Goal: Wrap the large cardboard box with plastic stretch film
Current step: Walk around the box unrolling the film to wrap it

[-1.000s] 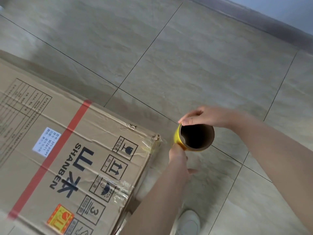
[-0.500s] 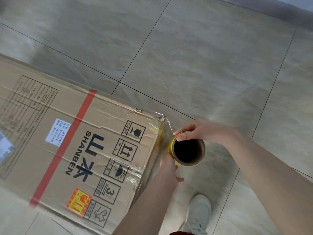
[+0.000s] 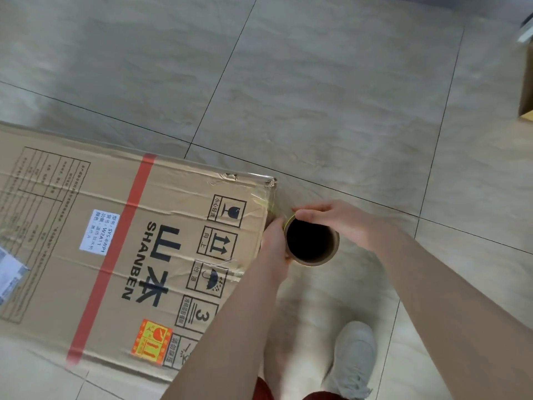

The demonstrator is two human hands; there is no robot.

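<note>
Presently, with left hand (image 3: 275, 241) and right hand (image 3: 331, 219) grip curled round the stretch film roll (image 3: 334, 249), excess tension may tear the film (image 3: 275, 202) on the cardboard box's (image 3: 144, 241) crushed corner (image 3: 271, 181).

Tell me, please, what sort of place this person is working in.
Indoors, probably a storeroom or packing area, though I can't be sure: a floor of large glossy tiles, a big printed shipping box lying on it, and a stretch film roll in use.
</note>
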